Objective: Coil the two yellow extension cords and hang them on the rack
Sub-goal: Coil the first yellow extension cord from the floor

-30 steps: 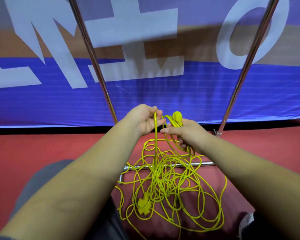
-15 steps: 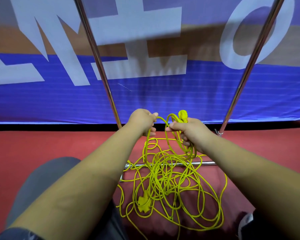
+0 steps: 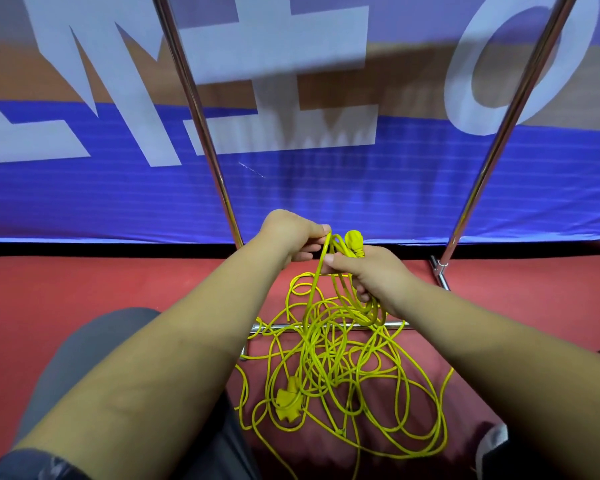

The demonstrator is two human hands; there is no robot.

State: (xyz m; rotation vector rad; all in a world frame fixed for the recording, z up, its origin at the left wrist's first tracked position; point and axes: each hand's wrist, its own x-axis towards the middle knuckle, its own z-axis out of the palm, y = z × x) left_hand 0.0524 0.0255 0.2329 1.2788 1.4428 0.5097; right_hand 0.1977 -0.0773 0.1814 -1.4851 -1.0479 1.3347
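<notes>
Two hands (image 3: 291, 237) (image 3: 373, 277) grip cord (image 3: 321, 355); one plug (image 3: 354, 241) (raised), one socket (image 3: 288, 398).

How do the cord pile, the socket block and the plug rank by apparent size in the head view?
1. cord pile
2. socket block
3. plug; it is farther from the camera, so the last two are unsure.

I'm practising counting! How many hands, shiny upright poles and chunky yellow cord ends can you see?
Hands: 2, the left hand and right hand, both holding yellow cord
Shiny upright poles: 2, left pole and right pole
Chunky yellow cord ends in plain sight: 2, plug at the right hand, socket block on the floor
Total: 6
</notes>
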